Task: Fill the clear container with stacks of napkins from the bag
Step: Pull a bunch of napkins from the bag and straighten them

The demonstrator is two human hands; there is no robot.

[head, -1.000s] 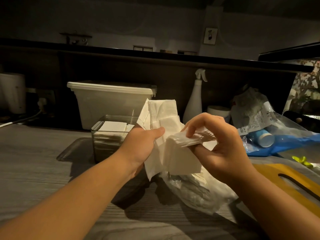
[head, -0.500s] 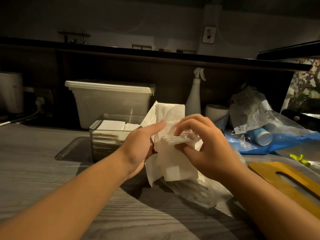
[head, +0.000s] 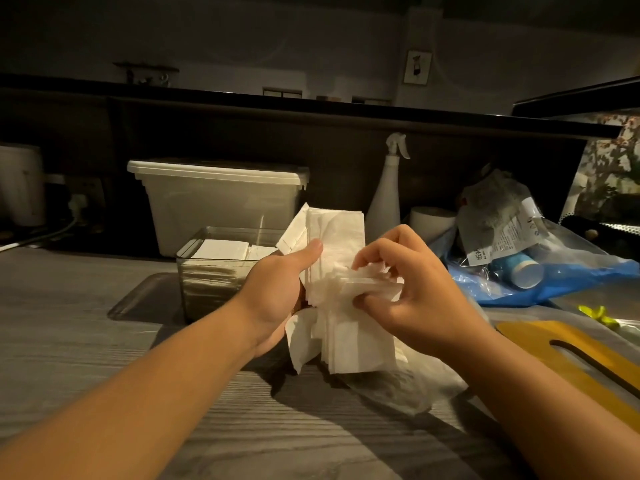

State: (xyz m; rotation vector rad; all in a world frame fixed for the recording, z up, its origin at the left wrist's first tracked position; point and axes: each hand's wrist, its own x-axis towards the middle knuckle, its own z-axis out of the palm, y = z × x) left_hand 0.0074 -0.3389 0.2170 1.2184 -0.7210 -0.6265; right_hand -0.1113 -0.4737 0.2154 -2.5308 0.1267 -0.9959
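The stack of napkins is held upright over the table, mid-scene, just right of the clear container. The left grip clasps the stack's left side, its thumb laid across the front sheets. The right grip pinches a bent wad of sheets at the stack's right edge between thumb and fingers. Below and to the right, the crumpled clear bag lies on the table. The container holds folded sheets. Behind it stands a white lidded bin, with a white spray bottle further right. A blue plastic bag lies far right and a yellow board lies nearer.
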